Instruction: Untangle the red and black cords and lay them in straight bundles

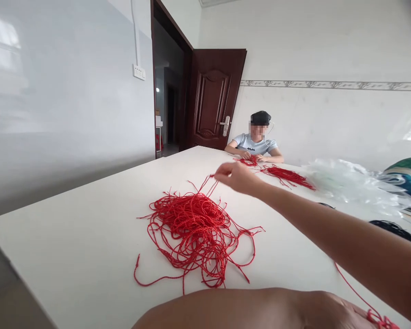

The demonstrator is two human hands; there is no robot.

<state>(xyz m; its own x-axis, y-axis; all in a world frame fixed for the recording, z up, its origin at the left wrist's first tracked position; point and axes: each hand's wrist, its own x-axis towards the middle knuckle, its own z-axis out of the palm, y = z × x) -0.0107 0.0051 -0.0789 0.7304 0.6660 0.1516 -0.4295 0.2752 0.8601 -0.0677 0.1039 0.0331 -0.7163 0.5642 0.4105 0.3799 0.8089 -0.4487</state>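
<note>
A tangled pile of thin red cords (195, 224) lies on the white table in front of me. Beyond it, my right hand (238, 178) is raised over the table, its fingers pinched on the knotted ends of red cord that lead down into the pile. My left forearm crosses the bottom of the view. At the lower right, my left hand (334, 310) has its fingers at a small bunch of looped red cords (382, 319), seemingly gripping it; its fingertips are partly hidden. A single red strand runs up from that bunch and passes behind my right arm.
Across the white table (89, 228), a person (256, 141) handles red cords (248, 161). A straighter red cord bundle (289, 177) lies nearby. Clear plastic bags (349, 185), black cords (393, 230) and a green-blue item (407, 176) occupy the right. A brown door (214, 100) stands ajar behind.
</note>
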